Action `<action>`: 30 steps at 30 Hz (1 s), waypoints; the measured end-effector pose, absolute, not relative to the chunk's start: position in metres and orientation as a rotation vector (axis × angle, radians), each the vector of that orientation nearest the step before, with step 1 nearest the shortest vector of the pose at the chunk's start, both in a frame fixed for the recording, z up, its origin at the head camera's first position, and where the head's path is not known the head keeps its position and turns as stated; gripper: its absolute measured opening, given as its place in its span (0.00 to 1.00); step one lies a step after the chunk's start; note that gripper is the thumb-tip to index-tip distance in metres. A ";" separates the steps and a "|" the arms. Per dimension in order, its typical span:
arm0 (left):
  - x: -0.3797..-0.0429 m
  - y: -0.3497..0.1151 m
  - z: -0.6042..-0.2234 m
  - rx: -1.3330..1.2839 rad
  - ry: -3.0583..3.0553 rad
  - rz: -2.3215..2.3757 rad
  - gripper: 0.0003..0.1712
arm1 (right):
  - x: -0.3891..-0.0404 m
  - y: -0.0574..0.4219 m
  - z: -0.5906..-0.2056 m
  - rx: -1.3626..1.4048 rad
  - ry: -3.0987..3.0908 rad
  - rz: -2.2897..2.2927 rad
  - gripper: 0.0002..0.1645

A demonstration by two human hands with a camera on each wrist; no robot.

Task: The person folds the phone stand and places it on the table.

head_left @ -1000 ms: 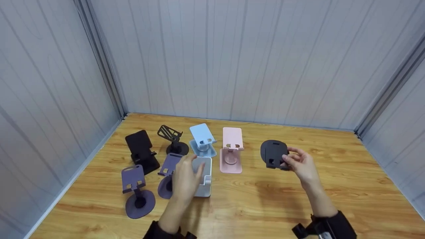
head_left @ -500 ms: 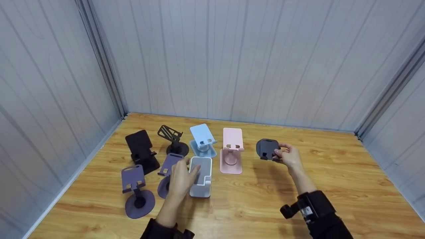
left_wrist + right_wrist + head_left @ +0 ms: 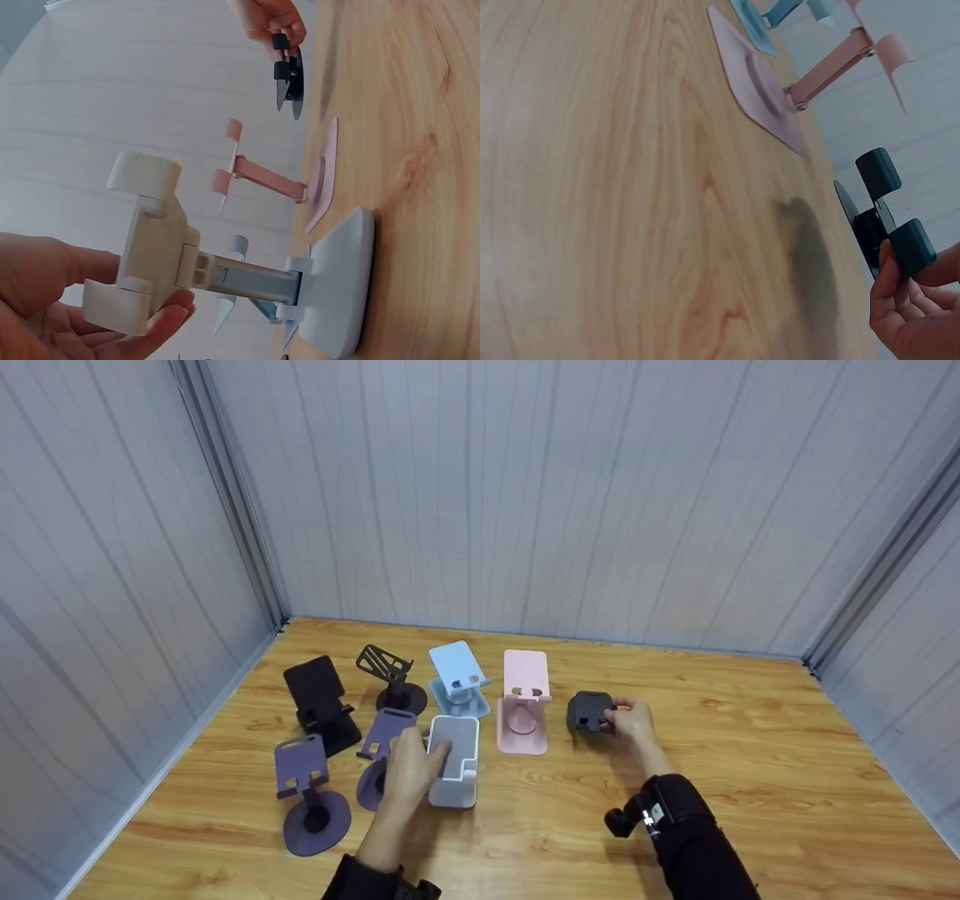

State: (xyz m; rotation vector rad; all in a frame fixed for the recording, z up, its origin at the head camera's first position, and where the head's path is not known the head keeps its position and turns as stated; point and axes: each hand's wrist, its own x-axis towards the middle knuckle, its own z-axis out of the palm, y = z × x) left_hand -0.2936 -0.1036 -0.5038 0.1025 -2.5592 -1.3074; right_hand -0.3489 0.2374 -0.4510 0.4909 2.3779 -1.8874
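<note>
My left hand (image 3: 411, 765) holds the upper plate of a white phone stand (image 3: 456, 746) by its left edge, thumb on top and fingers underneath. The stand's base (image 3: 346, 285) sits on the table with its post raised, as the left wrist view shows. On the right, my right hand (image 3: 634, 721) pinches a folded dark grey phone stand (image 3: 591, 709) by its right edge. Its shadow falls on the wood below it in the right wrist view, where two curled lips (image 3: 879, 174) face the camera. A pink phone stand (image 3: 525, 675) stands between the hands.
Behind my left hand is a light blue phone stand (image 3: 457, 664). Further left stand a black stand (image 3: 315, 690), a black stand with a slotted plate (image 3: 401, 697), and two purple stands (image 3: 301, 761), one partly hidden by my hand. Pale panel walls (image 3: 480, 495) enclose the wooden table (image 3: 750, 780).
My right hand has moved left and lower with the dark grey phone stand. My left hand has come down and taken hold of the white phone stand's plate.
</note>
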 end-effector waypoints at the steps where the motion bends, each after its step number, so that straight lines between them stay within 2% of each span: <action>1: -0.294 -0.104 -0.504 0.107 -2.559 -1.314 0.17 | -0.350 0.236 -0.454 0.498 2.380 -1.881 0.29; 5: -0.292 -0.105 -0.504 0.137 -2.507 -1.377 0.12 | -0.353 0.234 -0.461 0.511 2.396 -1.858 0.28; 9: -0.282 -0.102 -0.488 0.161 -2.462 -1.442 0.10 | -0.353 0.233 -0.466 0.518 2.441 -1.806 0.27; 16: -0.246 -0.092 -0.434 0.300 -2.429 -1.665 0.15 | -0.353 0.232 -0.471 0.528 2.436 -1.792 0.26; 30: -0.229 -0.076 -0.413 0.194 -2.215 -1.820 0.17 | -0.352 0.234 -0.471 0.520 2.508 -1.550 0.27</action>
